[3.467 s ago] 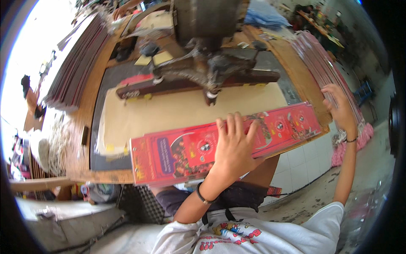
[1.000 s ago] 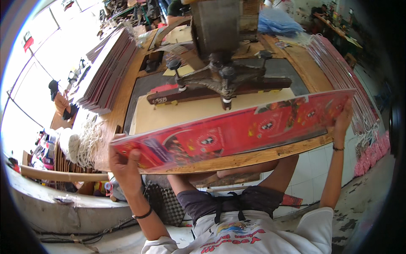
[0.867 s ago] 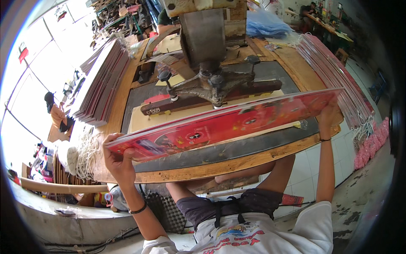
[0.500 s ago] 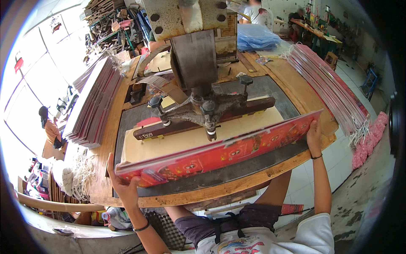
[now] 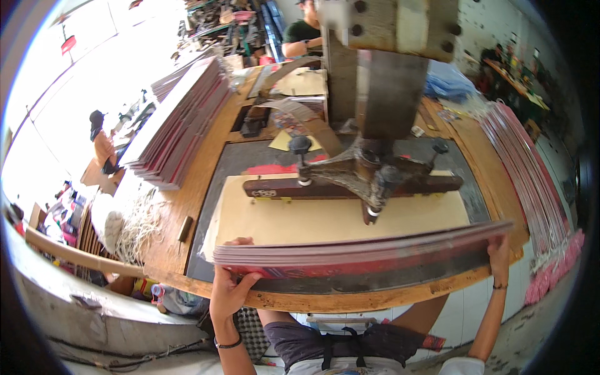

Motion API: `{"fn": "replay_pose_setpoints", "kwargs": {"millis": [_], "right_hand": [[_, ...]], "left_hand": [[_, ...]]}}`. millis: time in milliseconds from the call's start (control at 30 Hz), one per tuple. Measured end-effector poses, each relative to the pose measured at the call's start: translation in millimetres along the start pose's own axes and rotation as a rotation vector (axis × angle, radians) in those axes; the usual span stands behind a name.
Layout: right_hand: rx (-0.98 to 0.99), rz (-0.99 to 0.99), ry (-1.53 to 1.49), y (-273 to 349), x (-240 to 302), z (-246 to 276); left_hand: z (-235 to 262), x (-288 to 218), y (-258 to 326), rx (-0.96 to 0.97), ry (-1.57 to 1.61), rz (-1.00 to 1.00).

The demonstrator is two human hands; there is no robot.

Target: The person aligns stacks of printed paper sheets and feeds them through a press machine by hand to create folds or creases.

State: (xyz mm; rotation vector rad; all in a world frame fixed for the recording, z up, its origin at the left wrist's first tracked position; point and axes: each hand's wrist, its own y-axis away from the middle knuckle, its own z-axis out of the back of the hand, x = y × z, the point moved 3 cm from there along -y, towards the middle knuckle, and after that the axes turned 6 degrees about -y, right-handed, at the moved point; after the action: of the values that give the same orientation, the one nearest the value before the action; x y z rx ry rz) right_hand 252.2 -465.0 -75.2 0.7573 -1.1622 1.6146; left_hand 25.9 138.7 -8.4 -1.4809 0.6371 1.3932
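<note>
A long stack of flat red printed bags (image 5: 369, 253) stands on its long edge near the front of the table. My left hand (image 5: 231, 284) grips its left end, thumb on the near side and fingers over the back. At the other end, my right hand (image 5: 498, 253) is closed on the stack's corner. Behind the stack lies a large cream sheet (image 5: 337, 219) on a dark mat (image 5: 219, 181). Above that sheet is a metal press head (image 5: 375, 169) with a long dark bar (image 5: 325, 187) and black knobs.
A tall pile of flat bags (image 5: 181, 125) stands at the left, and another bundle with white strings (image 5: 525, 169) lies at the right. A wooden-handled awl (image 5: 184, 229) and white cords (image 5: 140, 228) are at the left edge. A co-worker (image 5: 303, 34) is behind the table.
The stack has tipped from showing its red face to showing more of its layered top edge. Both hands moved with it, still holding its ends. My view has turned left.
</note>
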Motion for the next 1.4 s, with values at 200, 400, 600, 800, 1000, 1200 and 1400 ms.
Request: {"fn": "replay_pose_setpoints", "kwargs": {"millis": [200, 400, 600, 800, 1000, 1200, 1400], "right_hand": [[-0.068, -0.062, 0.003, -1.3, 5.5, -7.9], [-0.056, -0.133, 0.06, -4.9, -2.9, -2.7], [-0.055, -0.06, 0.11, -5.6, -0.3, -6.4], [0.005, 0.034, 0.101, -9.1, 16.8, -15.5], [0.014, -0.004, 0.013, -10.6, 16.2, -16.0], [-0.001, 0.043, -0.051, -10.3, 23.7, -20.6], [0.027, 0.02, -0.038, -8.9, 28.2, -20.8]], "left_hand": [[5.1, -1.5, 3.4, -0.001, -0.073, -0.048], [1.4, -3.4, 3.5, -0.104, -0.173, 0.083], [-1.8, -13.0, 1.8, -0.164, -0.394, -0.017], [-8.0, -24.3, 0.0, -0.205, -0.395, -0.056], [-9.1, -28.0, 1.6, -0.215, -0.435, -0.088], [-1.7, -10.2, 0.5, -0.198, -0.434, -0.087], [2.4, -8.4, 2.7, -0.146, -0.491, -0.056]]}}
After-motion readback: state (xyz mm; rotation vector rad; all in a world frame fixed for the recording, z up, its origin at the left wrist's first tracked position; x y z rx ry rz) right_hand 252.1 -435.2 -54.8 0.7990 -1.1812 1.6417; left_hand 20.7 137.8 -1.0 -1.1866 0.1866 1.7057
